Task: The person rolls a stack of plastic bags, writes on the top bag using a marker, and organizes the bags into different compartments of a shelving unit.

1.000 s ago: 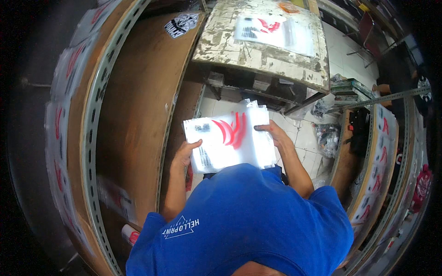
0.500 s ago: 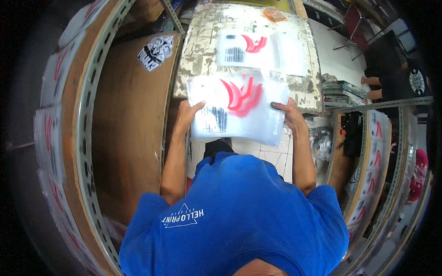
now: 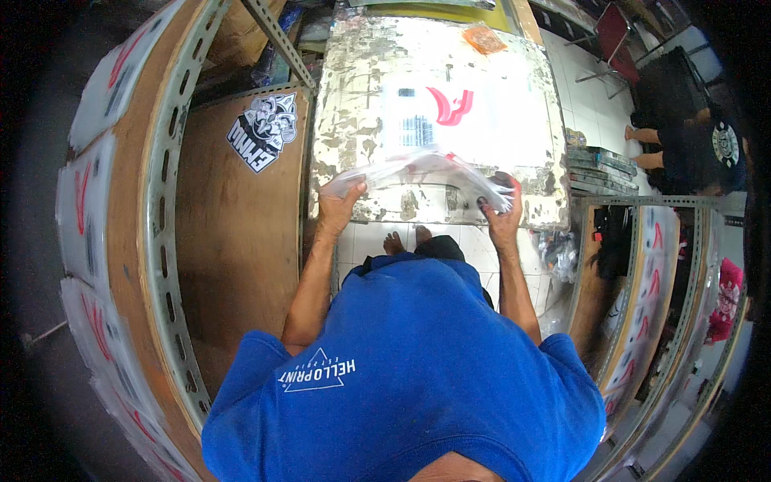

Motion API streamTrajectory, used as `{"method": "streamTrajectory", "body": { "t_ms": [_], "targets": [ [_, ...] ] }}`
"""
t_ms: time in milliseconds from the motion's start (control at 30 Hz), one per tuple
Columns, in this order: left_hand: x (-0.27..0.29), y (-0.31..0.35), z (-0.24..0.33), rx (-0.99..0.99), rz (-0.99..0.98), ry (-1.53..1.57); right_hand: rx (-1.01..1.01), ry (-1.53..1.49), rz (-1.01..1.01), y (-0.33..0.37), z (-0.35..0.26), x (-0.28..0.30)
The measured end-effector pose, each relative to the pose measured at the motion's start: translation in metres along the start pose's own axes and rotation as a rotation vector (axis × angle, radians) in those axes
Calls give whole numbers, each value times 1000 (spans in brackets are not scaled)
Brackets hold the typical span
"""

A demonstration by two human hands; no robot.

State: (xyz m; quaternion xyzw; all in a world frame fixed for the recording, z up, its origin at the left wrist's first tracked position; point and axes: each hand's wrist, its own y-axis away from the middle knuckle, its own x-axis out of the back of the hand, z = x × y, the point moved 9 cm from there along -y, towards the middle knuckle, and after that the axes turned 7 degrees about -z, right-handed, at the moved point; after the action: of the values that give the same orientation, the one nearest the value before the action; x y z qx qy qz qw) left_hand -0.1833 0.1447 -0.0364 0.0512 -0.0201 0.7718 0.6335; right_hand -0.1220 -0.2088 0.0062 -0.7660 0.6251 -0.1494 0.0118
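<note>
Between my hands, above the near edge of the table, is a stack of clear plastic bags, seen nearly edge-on and bowed up in the middle. My left hand is closed on its left end, thumb on the near side. At the right end, my right hand grips the fanned edges, its thumb darkened. Just beyond lies another pile of clear printed bags with a red mark and black print, flat on the table and bright with glare.
The worn, paint-flaked table has a small orange packet near its far right corner. Metal-framed shelves with bag stacks stand on the left, and more shelves on the right. Another person is at the far right.
The held bags have tipped from showing their printed face to nearly edge-on and now bow upward. Both hands still grip the ends. My view has shifted slightly.
</note>
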Motion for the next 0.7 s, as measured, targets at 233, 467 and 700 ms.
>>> {"method": "streamTrajectory", "body": {
  "t_ms": [233,467,700],
  "targets": [
    [-8,-20,7,35,60,-31,-153,-111,17,-13,44,-11],
    [-8,-16,7,67,66,44,4,9,27,-6,15,-3],
    [-1,-19,-34,121,89,-168,216,654,-146,5,48,-10]
  ]
}}
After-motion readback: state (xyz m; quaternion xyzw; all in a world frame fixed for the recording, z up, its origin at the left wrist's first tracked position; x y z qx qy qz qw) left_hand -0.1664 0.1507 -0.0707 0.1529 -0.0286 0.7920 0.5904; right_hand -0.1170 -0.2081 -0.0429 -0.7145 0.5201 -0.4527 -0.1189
